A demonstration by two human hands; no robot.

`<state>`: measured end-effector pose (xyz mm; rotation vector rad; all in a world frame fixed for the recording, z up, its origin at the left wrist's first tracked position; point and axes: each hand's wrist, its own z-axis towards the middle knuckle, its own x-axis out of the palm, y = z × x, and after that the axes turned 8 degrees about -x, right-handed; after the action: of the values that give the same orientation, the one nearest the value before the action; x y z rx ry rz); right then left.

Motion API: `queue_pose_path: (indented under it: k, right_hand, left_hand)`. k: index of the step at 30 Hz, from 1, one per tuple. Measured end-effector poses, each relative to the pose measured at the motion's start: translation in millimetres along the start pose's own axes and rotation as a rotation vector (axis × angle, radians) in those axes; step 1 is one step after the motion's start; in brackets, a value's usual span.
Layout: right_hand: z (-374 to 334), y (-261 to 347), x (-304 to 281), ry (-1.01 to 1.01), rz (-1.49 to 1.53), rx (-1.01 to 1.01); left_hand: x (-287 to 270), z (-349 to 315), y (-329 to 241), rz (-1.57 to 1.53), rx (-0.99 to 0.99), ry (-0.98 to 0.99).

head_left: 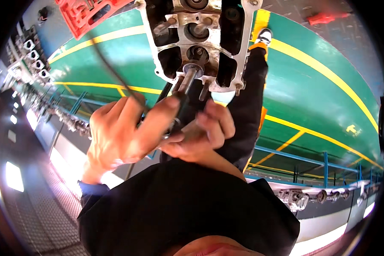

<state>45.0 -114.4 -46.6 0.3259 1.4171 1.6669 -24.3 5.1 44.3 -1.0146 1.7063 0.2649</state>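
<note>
A metal engine cylinder head [158, 64] stands before me at the top, with round bores, dark pockets and several studs. Against its nearest bore sits the round cup of a valve spring compressor [191, 79], a clamp with a threaded shaft pointing back at me and a dark curved frame running up the left side. My left hand [121, 132] is closed round the near end of this tool. Close beside it, my right hand [205, 132] has curled fingers, smeared by motion, near the tool's handle end. Whether it grips the handle is hidden.
A red plastic tool case [79, 19] lies open at upper left, and a red object [328, 18] lies at upper right. Green floor with yellow lines [311, 94] surrounds me. Blue railings [326, 164] and engine parts [296, 198] stand at the sides. My shoe [265, 36] is beyond the cylinder head.
</note>
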Motion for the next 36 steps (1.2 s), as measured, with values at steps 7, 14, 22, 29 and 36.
queue_pose_path:
  k: [7, 14, 22, 29, 36]
  right_hand:
    - [-5, 17, -21, 0.547, 1.027, 0.825]
    - [-29, 1, -5, 0.719, 1.531, 0.696]
    - [-18, -5, -6, 0.629, 1.490, 0.724]
    - [-25, -16, -2, 0.751, 1.463, 0.765]
    - [-21, -27, 8, 0.615, 1.459, 0.644]
  left_hand:
    - [10, -49, -29, -0.173, -0.366, -0.158]
    - [-16, -53, -50, 0.058, -0.437, -0.235]
    - [-29, -18, -29, 0.372, -0.112, -0.023]
    - [-13, 7, 21, 0.398, 0.286, -0.176]
    - [-17, 20, 48, 0.482, 0.655, -0.049]
